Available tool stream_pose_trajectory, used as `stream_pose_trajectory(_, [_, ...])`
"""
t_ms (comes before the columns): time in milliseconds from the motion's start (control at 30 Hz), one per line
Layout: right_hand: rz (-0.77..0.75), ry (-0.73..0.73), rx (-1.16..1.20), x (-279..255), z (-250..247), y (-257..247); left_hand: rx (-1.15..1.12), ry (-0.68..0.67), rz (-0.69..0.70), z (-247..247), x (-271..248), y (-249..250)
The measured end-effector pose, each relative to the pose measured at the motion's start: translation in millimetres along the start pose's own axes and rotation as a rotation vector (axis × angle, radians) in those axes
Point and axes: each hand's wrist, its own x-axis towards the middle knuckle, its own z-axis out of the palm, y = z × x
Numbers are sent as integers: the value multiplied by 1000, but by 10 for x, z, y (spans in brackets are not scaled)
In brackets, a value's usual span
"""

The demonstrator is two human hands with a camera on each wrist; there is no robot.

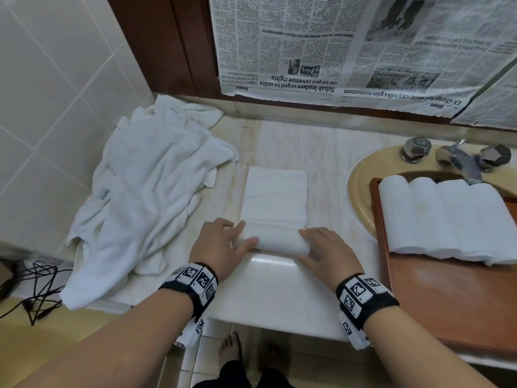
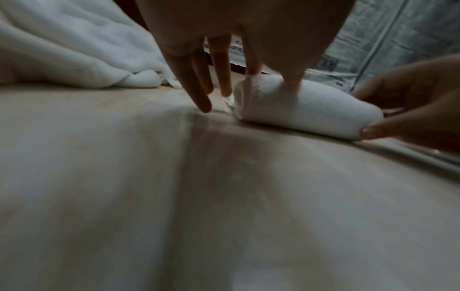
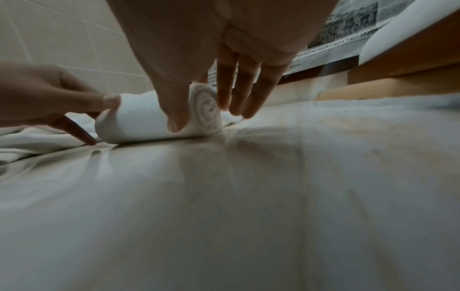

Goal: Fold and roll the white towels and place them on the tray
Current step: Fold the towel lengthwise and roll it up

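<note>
A folded white towel [image 1: 275, 200] lies flat on the marble counter, and its near end is wound into a roll [image 1: 279, 244] [image 2: 306, 110] [image 3: 149, 122]. My left hand [image 1: 240, 233] [image 2: 271, 78] holds the roll's left end, thumb on the near side and fingers past it. My right hand [image 1: 303, 246] [image 3: 199, 118] holds the right end the same way. The wooden tray [image 1: 447, 298] sits to the right and carries several rolled white towels [image 1: 447, 219] side by side.
A heap of unfolded white towels [image 1: 140, 197] lies on the counter's left. The tray rests over a beige sink [image 1: 361, 175] with a chrome faucet [image 1: 461, 161]. Newspaper [image 1: 335, 46] covers the wall behind. Black cables [image 1: 36, 287] lie on the floor at the left.
</note>
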Motion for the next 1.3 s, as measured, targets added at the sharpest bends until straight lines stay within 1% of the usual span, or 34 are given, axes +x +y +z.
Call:
stream_pose_trajectory(67, [-59,66,-54,19,-23,15,93,-12,51,-27,3,-48])
stream_pose_trajectory(133, [-67,108,-57,35,-39,13,135,-10,114,-40,23,-76])
stream_pose_trajectory(167, [-55,89,-38,42,-52,7,133,-14,139,-41,27,-86])
stream_pose_trajectory(233, [0,3,46,49,-73,3,106,-28,167,-38,23,-115])
stream_pose_trajectory(300, [34,-68,111,42,-66,23,67,-47,167,-41,-2,-161])
stream_pose_trajectory(400, [32,-91,125,21,-39,54,41,-82,167,-49,-51,-211])
stream_pose_trajectory(467, [53,-98,131,22,-51,52,34,-81,166,-37,-64,-226])
stream_pose_trajectory(600, [71,-105,157,34,-98,43,-62,-64,111,35,-35,-255])
stream_pose_trajectory(700, [129,-103,224,27,-143,29,-160,-46,60,72,-2,-250])
stream_pose_trajectory(800, [185,-114,267,48,-158,54,-190,-57,28,106,22,-235])
stream_pose_trajectory(867, [196,-111,297,76,-146,68,-192,-58,-4,124,37,-221])
stream_pose_trajectory(967, [129,-93,288,110,-132,84,-182,-69,-56,141,61,-174])
stream_pose_trajectory(1033, [129,-96,315,136,-139,92,-181,-46,-75,152,92,-166])
stream_pose_trajectory(1100, [150,-110,357,177,-159,93,-187,-25,-99,157,136,-161])
stream_pose_trajectory(1167, [175,-134,365,221,-188,87,-146,-31,-125,150,180,-137])
stream_pose_trajectory(1300, [282,-157,423,332,-251,93,-74,-55,-168,76,287,-53])
